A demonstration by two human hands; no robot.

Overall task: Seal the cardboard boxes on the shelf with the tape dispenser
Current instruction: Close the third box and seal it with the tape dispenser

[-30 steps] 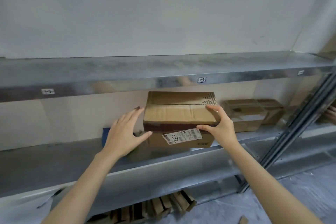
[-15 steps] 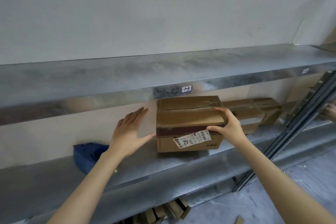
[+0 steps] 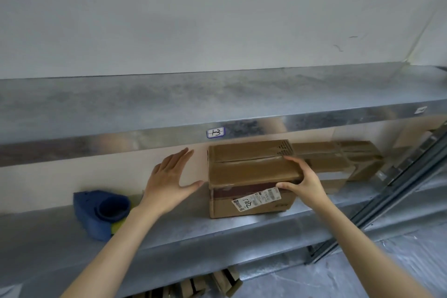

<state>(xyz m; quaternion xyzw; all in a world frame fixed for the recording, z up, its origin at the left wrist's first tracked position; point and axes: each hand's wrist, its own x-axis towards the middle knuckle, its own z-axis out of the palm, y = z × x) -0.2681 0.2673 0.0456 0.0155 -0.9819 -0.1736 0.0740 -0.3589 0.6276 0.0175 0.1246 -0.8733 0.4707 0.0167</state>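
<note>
A grey metal shelf runs along a pale wall. On it sits a cardboard box, its long side running left to right, its labelled face toward the viewer and its top flaps down. The right hand grips the box's front right top corner. The left hand, fingers spread, hovers just left of the box. A blue dispenser lies further left.

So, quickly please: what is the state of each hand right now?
Left hand: open, fingers straight, beside the cardboard box, holding nothing.
Right hand: grips the cardboard box at its front right top corner, fingers on top, thumb on the front.
</note>
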